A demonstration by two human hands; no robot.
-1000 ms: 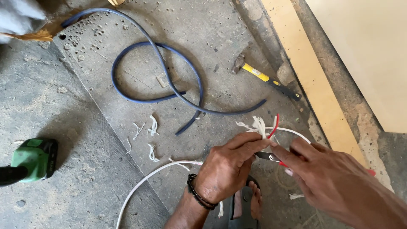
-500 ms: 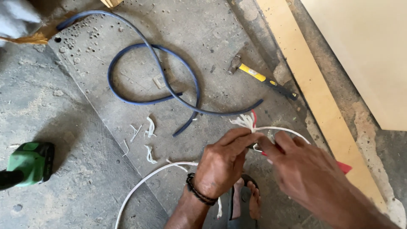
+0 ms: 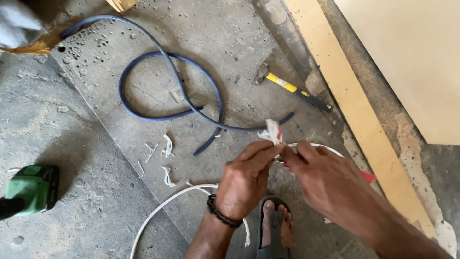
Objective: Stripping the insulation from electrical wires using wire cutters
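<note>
**Both hands pinch a frayed white cable end over a dusty floor**

The concrete floor [image 3: 72, 120] fills most of the view, with a pale wooden board [image 3: 335, 81] running from twelve o'clock down toward four. A blue hose [image 3: 218, 103] loops across the upper middle, around eleven to one o'clock of the hands. At nine o'clock, near the frame edge, sits a green power tool [image 3: 31, 188]; a yellow-handled hammer [image 3: 287, 86] lies at one o'clock.

The left hand [image 3: 244, 180] is closed narrow, thumb and fingers pinching the white cable [image 3: 163, 206] just below its frayed end [image 3: 270, 130]. The cable trails off toward seven o'clock. The right hand [image 3: 326, 184] is closed too, its fingertips meeting the left at the same spot; something red shows behind it, but I cannot tell what it grips. White shavings [image 3: 166, 146] lie at ten o'clock, and a sandalled foot [image 3: 275, 225] sits at six.

Risk, as I judge it: the fingertips crowd tightly where any blade or jaw would bite, so a slip could nick skin or cut an inner red core.

Against the picture a second earlier, the hands have drawn closer together, the red wire that stood clear above them is now nearly hidden, and the metal tool tip no longer shows.
</note>
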